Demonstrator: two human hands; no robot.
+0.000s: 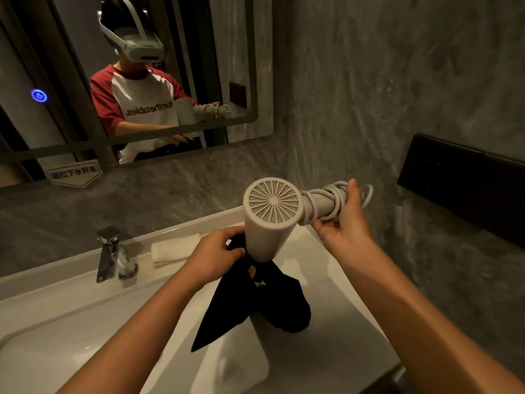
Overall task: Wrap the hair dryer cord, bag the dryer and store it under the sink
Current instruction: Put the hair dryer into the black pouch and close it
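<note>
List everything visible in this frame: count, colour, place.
hair dryer: 1, white, held over the counter, nozzle entering the bag
cord: 1, white, coiled around the dryer handle
bag: 1, black cloth, hanging below the dryer nozzle
faucet: 1, chrome, at the back of the sink
sink: 1, white, lower left
folded towel: 1, white, on the counter right of the faucet
mirror: 1, on the wall, upper left, reflecting the person
wall panel: 1, black, right wall
sticker: 1, white, mirror bottom edge
left hand: 1, gripping the bag's mouth
right hand: 1, holding the cord-wrapped handle
</note>
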